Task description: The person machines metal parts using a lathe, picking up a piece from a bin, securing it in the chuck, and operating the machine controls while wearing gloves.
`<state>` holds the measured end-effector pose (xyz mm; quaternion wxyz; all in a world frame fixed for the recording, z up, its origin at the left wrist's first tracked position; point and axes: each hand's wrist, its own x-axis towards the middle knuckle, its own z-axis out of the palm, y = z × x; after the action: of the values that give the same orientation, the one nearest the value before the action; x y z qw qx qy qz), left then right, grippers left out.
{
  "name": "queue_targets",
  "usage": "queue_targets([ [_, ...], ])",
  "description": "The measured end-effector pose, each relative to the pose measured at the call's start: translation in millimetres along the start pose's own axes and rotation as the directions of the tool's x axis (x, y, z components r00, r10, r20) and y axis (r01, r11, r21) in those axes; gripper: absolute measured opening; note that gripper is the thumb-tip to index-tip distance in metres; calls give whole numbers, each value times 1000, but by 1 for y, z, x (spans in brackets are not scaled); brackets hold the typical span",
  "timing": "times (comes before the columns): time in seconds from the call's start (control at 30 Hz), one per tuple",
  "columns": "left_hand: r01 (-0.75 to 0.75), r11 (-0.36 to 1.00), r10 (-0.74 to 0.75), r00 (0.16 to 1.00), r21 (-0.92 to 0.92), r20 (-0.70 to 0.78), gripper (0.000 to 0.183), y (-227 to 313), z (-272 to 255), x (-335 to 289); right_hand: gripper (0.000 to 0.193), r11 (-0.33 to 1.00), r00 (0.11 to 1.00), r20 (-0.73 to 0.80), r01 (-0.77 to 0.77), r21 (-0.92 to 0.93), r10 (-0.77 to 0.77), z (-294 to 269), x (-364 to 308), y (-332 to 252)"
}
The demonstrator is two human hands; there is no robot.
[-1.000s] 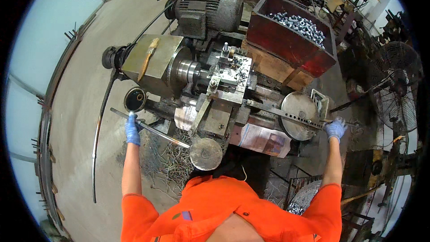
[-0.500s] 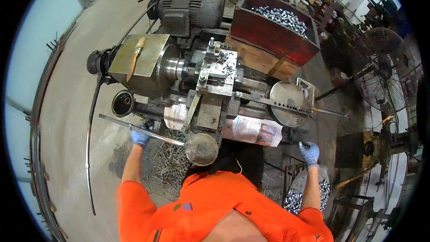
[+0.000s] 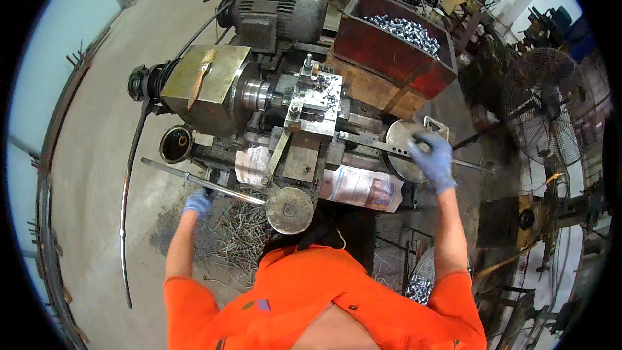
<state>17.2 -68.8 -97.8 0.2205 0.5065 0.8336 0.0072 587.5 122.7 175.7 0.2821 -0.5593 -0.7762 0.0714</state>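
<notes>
A small lathe-like machine (image 3: 302,155) stands before me. My left hand (image 3: 199,204), in a blue glove, is at its near left side, just under a long metal lever rod (image 3: 201,180). Its fingers are curled round a dark part that I cannot make out. My right hand (image 3: 434,162), gloved alike, hovers by a flat bar with holes (image 3: 382,145) and a round metal plate (image 3: 400,135). Its thumb and fingers are apart, slightly blurred, with nothing visible between them. The tool block (image 3: 322,94) faces the chuck (image 3: 256,94) and carries dark chips.
A red bin (image 3: 395,48) of small metal pieces stands behind the machine, near a motor (image 3: 278,14). A brush (image 3: 199,81) lies on the headstock cover. Metal shavings (image 3: 243,233) litter the floor. A basket of parts (image 3: 421,279) sits near my right arm; a fan (image 3: 547,116) stands right.
My right hand has risen forward from beside the basket to the bar with holes and the round plate. My left hand stays below the lever rod, almost unmoved.
</notes>
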Motion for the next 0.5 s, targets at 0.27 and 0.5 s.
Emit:
queue_targets([
  [0.27,-37,968,-150,706,-247,-693,33,-72,-208,-98,46,778,775,74,629,3,-627,111,99,-183],
  [0.5,521,840,-496,628,-150,-600,50,-78,-148,-142,58,775,755,489,592,-223,-436,158,114,-221],
])
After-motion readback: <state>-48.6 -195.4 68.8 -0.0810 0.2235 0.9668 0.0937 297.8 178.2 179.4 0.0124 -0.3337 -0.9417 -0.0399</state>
